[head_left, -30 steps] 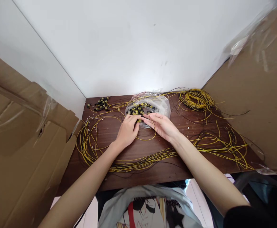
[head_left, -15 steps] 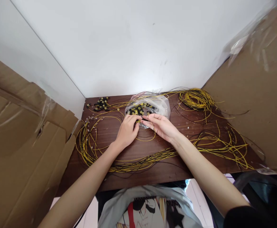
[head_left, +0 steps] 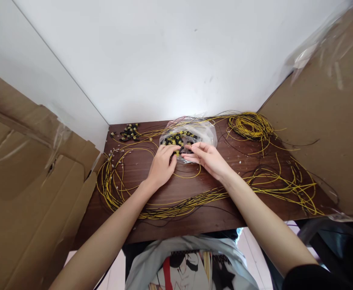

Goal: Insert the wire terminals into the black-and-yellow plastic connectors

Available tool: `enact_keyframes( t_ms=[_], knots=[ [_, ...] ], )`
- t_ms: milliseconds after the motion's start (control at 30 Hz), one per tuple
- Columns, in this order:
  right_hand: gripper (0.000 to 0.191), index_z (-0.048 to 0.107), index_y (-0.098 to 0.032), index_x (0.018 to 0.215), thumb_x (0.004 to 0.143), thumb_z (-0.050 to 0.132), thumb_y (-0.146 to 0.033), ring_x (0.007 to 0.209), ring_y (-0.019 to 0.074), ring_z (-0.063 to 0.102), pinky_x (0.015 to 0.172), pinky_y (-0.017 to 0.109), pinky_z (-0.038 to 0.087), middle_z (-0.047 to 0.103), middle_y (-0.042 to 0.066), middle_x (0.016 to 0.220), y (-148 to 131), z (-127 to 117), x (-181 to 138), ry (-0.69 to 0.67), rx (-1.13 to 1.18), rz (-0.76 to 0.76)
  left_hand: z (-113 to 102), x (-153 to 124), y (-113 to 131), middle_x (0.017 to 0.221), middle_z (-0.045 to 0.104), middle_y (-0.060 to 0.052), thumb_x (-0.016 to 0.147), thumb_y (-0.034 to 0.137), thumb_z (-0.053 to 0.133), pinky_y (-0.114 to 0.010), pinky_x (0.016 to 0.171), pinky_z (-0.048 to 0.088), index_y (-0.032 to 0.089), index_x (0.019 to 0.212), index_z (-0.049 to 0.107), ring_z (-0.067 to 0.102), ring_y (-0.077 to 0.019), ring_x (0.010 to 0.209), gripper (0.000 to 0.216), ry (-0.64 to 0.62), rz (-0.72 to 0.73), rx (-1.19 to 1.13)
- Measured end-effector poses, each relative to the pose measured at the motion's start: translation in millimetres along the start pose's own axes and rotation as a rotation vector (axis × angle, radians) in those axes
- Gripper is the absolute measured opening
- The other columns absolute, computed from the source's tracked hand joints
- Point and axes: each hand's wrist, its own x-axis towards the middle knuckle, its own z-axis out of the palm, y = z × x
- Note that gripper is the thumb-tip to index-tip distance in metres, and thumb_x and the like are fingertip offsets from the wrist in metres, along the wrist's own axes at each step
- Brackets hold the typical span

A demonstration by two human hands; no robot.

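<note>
Delicately, the left hand [head_left: 162, 163] draws thumb and fingertips together, seemingly pinching a small black-and-yellow connector [head_left: 177, 153] just short of the plastic bag. At its 3 o'clock, the right hand [head_left: 207, 159] brings thumb and forefinger together, apparently on a yellow wire [head_left: 185, 177], with its lower fingers stretched toward the left fingertips. Exactly how the wire meets the connector is too small to tell.

The likeliest trouble is a slip: both grips are fingertip-thin, so a sideways pull could pop the wire loose or drop the connector. That wire sags in a loop toward 6 o'clock, and a wrist could snag it.

At 12 o'clock, the plastic bag [head_left: 208, 135] sits right by the fingers with loose connectors [head_left: 176, 139] in it; a bump could mix the held piece among them. More connectors [head_left: 130, 132] lie at 10 o'clock, a wire coil [head_left: 250, 125] at 2 o'clock.

Nearest the body, at 6 o'clock, a wire bundle [head_left: 179, 209] runs beneath the right forearm; a dragging arm could tangle it or sweep strands off the wooden table [head_left: 194, 232].
</note>
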Motion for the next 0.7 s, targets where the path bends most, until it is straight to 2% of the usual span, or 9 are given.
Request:
enact_keyframes(
  t_ms=[233,433,567,700],
  knots=[
    [0.032,0.059,-0.016,0.077,0.065,0.075,-0.041,0.062,0.0102,0.063,0.055,0.022,0.054,0.069,0.004,0.082,-2.0,-0.9,1.0,0.131,-0.188,-0.236,0.4,-2.4,0.6,0.127,0.058,-0.009,0.090,0.018,0.043,-0.046,0.091,0.038,0.018,0.118,0.059,0.044,-0.0262,0.113,0.032,-0.156,0.112,0.237],
    [0.031,0.061,-0.016,0.076,0.066,0.074,-0.041,0.061,0.0094,0.060,0.049,0.020,0.048,0.066,0.003,0.080,-3.9,0.4,-0.5,0.135,-0.207,-0.226,-0.7,-1.5,-1.2,0.116,0.065,-0.008,0.089,0.012,0.043,-0.043,0.088,0.036,0.019,0.106,0.065,0.045,-0.0245,0.110,0.028,-0.160,0.234,0.268],
    [0.030,0.061,-0.015,0.076,0.067,0.074,-0.040,0.061,0.0088,0.059,0.048,0.018,0.045,0.066,0.003,0.079,-3.4,1.9,-1.3,0.123,-0.231,-0.212,-1.6,-1.0,-2.0,0.105,0.067,-0.008,0.088,0.011,0.044,-0.039,0.081,0.037,0.018,0.102,0.066,0.047,-0.0226,0.099,0.027,-0.148,0.246,0.273],
    [0.030,0.061,-0.015,0.076,0.067,0.074,-0.040,0.059,0.0088,0.059,0.049,0.018,0.044,0.067,0.002,0.075,-2.3,2.2,-1.1,0.105,-0.238,-0.197,-1.3,-1.0,-2.3,0.106,0.066,-0.007,0.088,0.011,0.045,-0.038,0.079,0.037,0.018,0.102,0.067,0.046,-0.0224,0.098,0.026,-0.142,0.240,0.275]
  ],
)
